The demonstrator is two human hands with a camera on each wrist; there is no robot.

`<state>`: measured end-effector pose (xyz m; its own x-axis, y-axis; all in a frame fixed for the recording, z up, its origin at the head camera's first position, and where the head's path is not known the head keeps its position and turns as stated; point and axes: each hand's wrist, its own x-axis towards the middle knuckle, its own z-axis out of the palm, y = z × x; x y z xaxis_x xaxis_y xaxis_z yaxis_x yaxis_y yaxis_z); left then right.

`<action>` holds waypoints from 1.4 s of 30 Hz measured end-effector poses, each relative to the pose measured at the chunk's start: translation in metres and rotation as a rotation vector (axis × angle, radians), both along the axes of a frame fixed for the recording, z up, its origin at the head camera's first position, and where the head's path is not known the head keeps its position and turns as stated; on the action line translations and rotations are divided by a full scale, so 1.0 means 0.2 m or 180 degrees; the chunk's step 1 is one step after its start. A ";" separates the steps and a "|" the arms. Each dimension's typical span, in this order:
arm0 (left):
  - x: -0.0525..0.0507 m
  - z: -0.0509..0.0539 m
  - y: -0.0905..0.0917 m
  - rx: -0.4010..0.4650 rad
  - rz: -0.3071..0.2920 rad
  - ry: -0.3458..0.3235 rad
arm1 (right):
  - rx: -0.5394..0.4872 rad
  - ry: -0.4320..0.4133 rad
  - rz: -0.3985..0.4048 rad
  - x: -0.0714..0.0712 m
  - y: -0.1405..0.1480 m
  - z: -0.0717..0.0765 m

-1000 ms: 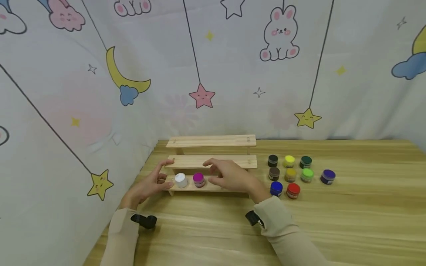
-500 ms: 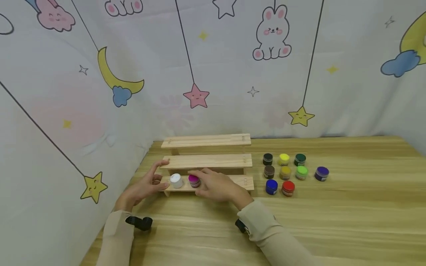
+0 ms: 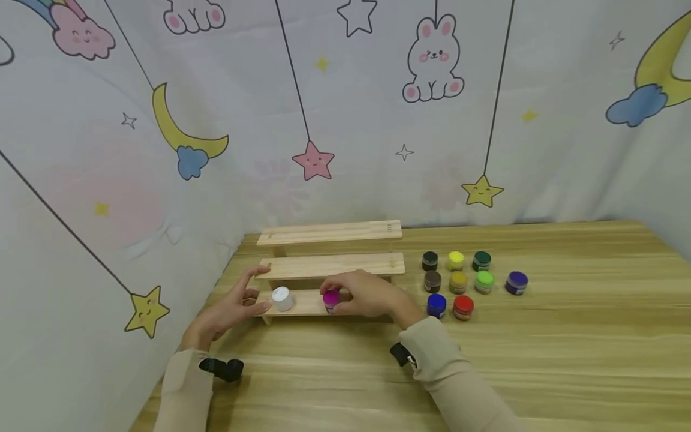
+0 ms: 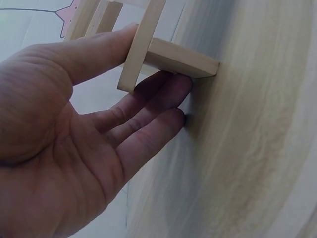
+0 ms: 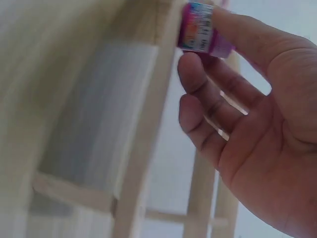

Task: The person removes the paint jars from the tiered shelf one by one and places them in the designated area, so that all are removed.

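Note:
A three-tier wooden rack (image 3: pixel 332 264) stands on the table. Its left end is steadied by my left hand (image 3: pixel 229 309), whose thumb lies on the lowest board (image 4: pixel 143 44) while other fingers bend beside the leg (image 4: pixel 181 57). Between the thumb and fingers of my right hand (image 3: pixel 372 294) is a small magenta paint jar (image 3: pixel 330 297), at about the middle of the lowest tier. Its printed label (image 5: pixel 198 29) shows in the right wrist view; whether its base touches the board I cannot tell. A white paint jar (image 3: pixel 282 299) sits on that tier near my left hand.
Right of the rack, several paint jars stand in loose rows, among them a black jar (image 3: pixel 430 260), a blue jar (image 3: pixel 436 305) and a red jar (image 3: pixel 463 307). A purple jar (image 3: pixel 516 282) stands farther right. A printed cloth (image 3: pixel 367 192) hangs behind the table.
My right hand has come to the magenta jar, taken hold of it and moved it right along the lowest tier, widening its distance from the white jar. My left hand stays at the rack's end.

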<state>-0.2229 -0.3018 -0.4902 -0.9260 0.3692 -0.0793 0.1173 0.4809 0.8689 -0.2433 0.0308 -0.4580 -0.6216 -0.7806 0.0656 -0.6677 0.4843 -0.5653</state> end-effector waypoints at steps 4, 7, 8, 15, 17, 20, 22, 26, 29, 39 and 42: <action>0.00 -0.01 0.00 0.0012 0.0001 -0.0012 | -0.0029 -0.0181 -0.0077 0.00 0.08 0.05; 0.00 -0.01 0.00 -0.0022 0.0023 -0.0019 | -0.0075 -0.0337 -0.0217 -0.01 0.15 0.09; 0.00 0.00 0.00 -0.0036 0.0035 -0.0021 | -0.0089 -0.0345 -0.0266 -0.01 0.17 0.11; 0.00 0.01 -0.01 -0.0085 0.0061 -0.0030 | -0.0129 -0.0298 -0.0530 0.00 0.33 0.22; 0.00 0.02 -0.02 -0.0082 0.0049 -0.0029 | -0.0174 -0.0312 -0.0558 0.01 0.37 0.25; 0.01 0.02 -0.02 -0.0055 0.0035 -0.0001 | -0.0214 -0.0364 -0.0628 0.02 0.43 0.27; 0.00 0.02 -0.02 -0.0022 0.0021 0.0004 | -0.0242 -0.0426 -0.0681 0.02 0.48 0.28; -0.01 0.00 -0.01 -0.0038 0.0032 0.0035 | -0.0290 -0.0439 -0.0824 0.00 0.60 0.28; -0.02 -0.01 0.00 -0.0054 0.0054 0.0091 | -0.0265 -0.0297 -0.0946 0.00 0.70 0.29; -0.02 0.00 0.00 -0.0053 0.0045 0.0067 | -0.0031 0.0059 -0.1171 0.09 0.97 0.30; 0.00 -0.01 0.00 -0.0047 0.0035 0.0080 | 0.0032 0.0048 -0.1169 0.13 1.04 0.28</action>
<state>-0.2228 -0.3027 -0.4914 -0.9318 0.3578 -0.0614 0.1336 0.4951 0.8585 -0.2181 0.2388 -0.4012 -0.8596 -0.5062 0.0704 -0.4565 0.6987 -0.5509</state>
